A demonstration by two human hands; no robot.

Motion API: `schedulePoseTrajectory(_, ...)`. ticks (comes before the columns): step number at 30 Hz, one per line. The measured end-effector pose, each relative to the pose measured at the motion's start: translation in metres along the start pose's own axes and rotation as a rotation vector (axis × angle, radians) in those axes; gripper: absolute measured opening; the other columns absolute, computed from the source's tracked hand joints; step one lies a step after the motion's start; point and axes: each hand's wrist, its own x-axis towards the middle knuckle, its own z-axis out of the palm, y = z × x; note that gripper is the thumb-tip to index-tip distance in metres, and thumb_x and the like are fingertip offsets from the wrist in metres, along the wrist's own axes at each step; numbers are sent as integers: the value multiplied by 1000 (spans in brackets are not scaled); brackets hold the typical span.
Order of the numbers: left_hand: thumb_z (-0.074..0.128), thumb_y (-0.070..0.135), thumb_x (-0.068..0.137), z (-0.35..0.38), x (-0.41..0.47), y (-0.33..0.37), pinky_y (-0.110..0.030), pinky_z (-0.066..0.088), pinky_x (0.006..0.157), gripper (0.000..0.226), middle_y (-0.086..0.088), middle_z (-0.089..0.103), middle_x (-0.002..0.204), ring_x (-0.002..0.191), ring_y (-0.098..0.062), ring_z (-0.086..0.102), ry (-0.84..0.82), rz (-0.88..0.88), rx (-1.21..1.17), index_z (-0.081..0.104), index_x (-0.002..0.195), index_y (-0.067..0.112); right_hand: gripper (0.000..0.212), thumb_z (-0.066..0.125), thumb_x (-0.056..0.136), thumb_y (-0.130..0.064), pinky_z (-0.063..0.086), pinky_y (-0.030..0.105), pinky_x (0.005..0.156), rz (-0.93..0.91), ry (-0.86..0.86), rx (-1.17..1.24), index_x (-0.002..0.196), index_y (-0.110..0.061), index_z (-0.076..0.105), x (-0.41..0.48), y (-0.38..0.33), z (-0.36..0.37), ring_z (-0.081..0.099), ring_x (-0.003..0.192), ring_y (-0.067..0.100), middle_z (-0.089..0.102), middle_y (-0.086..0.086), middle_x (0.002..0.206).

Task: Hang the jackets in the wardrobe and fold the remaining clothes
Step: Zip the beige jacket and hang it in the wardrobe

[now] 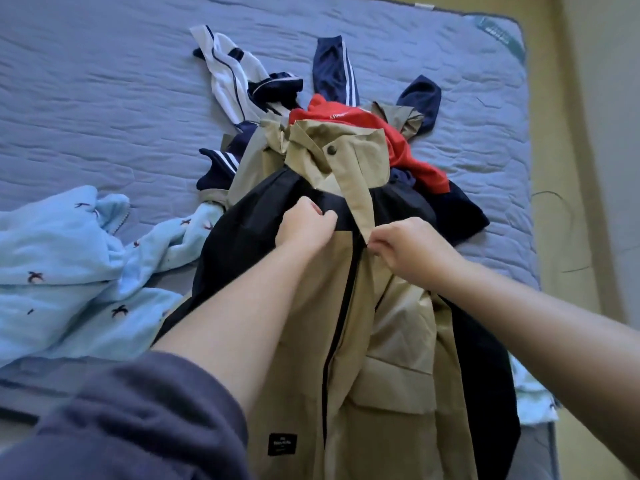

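Sleeve: dark grey sleeve (138, 410), pushed up the left forearm.
Jacket: tan and black jacket (388, 341), front up on the bed's near edge, its collar on the pile.
Left hand (304, 226): fingers curled, pinching the black chest fabric just beside the zip.
Right hand (405, 251): pinching the tan flap at the zip.
Beside: pale blue fleece (69, 265), touching the jacket's left side.
Pile: red garment (398, 143), navy striped piece (332, 71), white striped piece (225, 74).
Under all: blue quilted bed cover (86, 98).

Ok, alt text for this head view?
The left hand pinches the black panel of a tan-and-black jacket and the right hand pinches the tan flap at its zip. Behind it, a pile of clothes lies on a blue quilted bed.
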Motion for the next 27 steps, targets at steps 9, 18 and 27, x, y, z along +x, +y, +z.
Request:
schedulePoseTrajectory(9, 53, 7, 88, 16, 12, 50, -43, 59, 76, 8, -17, 65, 101, 86, -35, 67, -115, -30, 234, 60, 90, 2, 15, 50, 93, -14, 38, 27, 70, -117, -4, -137, 96, -15, 65, -25, 2, 4, 63, 90, 24, 66, 2, 95)
schedulePoseTrajectory(18, 53, 4, 93, -25, -11, 19, -38, 58, 65, 17, -16, 66, 98, 89, -29, 66, -252, -210, -554, 61, 108, 1, 32, 55, 90, -46, 44, 32, 71, 534, 315, 369, 106, -19, 50, -3, -33, 23, 53, 91, 18, 51, -1, 103)
schedulePoseTrajectory(27, 43, 9, 74, -74, -86, -9, -41, 53, 75, 24, -9, 61, 83, 80, -26, 59, -206, -391, -1066, 59, 92, 10, 9, 55, 80, -8, 45, 32, 74, 1071, 281, 1005, 86, -8, 62, 31, -60, -5, 60, 97, 33, 61, 14, 98)
